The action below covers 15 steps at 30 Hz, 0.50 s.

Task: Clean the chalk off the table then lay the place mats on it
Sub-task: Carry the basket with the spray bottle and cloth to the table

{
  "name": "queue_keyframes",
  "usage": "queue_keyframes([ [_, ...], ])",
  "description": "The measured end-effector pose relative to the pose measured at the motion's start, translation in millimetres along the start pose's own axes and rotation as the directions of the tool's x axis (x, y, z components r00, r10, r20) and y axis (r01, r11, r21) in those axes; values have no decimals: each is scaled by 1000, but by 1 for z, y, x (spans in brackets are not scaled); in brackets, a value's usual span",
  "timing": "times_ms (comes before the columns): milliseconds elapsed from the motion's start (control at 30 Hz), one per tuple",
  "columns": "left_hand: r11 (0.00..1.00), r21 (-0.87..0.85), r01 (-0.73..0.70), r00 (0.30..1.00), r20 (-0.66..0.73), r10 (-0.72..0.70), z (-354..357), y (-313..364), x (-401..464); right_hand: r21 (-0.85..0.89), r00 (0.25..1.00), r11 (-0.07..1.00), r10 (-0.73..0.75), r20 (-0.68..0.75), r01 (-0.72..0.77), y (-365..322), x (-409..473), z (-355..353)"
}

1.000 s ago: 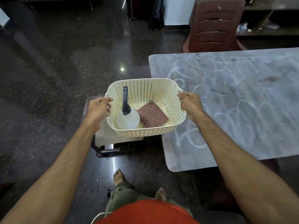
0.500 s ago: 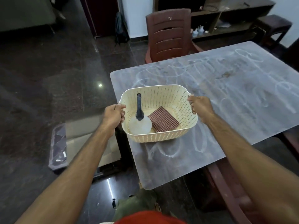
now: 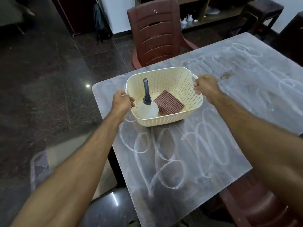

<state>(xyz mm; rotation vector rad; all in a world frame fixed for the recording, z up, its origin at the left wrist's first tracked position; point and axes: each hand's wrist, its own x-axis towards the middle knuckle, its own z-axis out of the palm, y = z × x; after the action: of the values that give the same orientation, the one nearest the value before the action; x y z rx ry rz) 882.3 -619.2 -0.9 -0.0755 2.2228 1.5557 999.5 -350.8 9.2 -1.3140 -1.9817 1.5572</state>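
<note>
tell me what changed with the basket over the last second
The basket was carried from beside the table's corner to over the chalked table. The left hand and right hand kept their grip on its rim. The spray bottle and checked cloth stayed inside.

Floor [image 3: 49,76]: dark polished stone tiles, one bright light reflection [image 3: 87,86] on it. Brown plastic chair [image 3: 155,31] at table's far side, back toward camera. Second brown chair [image 3: 268,208] lower right, partly under table edge. Wooden shelf [image 3: 213,12] along far wall, small bottles on it, blurred. White wall [image 3: 118,13] strip beyond, dark bag [image 3: 100,25] leaning beside it. Dark stool [image 3: 265,9] upper right
</note>
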Motion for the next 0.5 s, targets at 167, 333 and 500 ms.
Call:
queue_keyframes([
  [167, 1000, 25, -8, 1000, -20, 8, 5, 11, 35, -40, 1000, 999, -11, 20, 12, -11, 31, 14],
  [333, 999, 42, -5, 998, -64, 8, 11, 9, 57, -76, 999, 997, -28, 42, 31, -12, 49, 27],
  [500, 1000, 27, -4, 995, -101, 6, 15, 9, 60, -121, 997, 991, -54, 54, 61, -7, 60, 32],
])
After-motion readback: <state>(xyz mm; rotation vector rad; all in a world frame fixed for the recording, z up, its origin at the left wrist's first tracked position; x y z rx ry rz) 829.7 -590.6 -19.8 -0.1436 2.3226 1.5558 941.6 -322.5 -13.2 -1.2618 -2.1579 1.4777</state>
